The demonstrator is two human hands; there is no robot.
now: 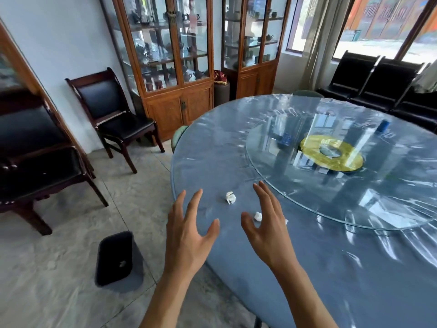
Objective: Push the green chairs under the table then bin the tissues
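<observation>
My left hand and right hand hover over the blue surface, each grip spread wide and empty. One tissue lies at twelve o'clock between them; another sits beside my right palm. The black bin stands on the floor at nine o'clock. A green chair is tucked under the far edge.

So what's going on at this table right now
A person reaches both open hands, left hand and right hand, over the round table toward crumpled tissues lying on it. Neither hand holds anything yet. A black bin stands on the floor nearby with a white scrap inside. A green chair sits tucked at the table's edge.
</observation>
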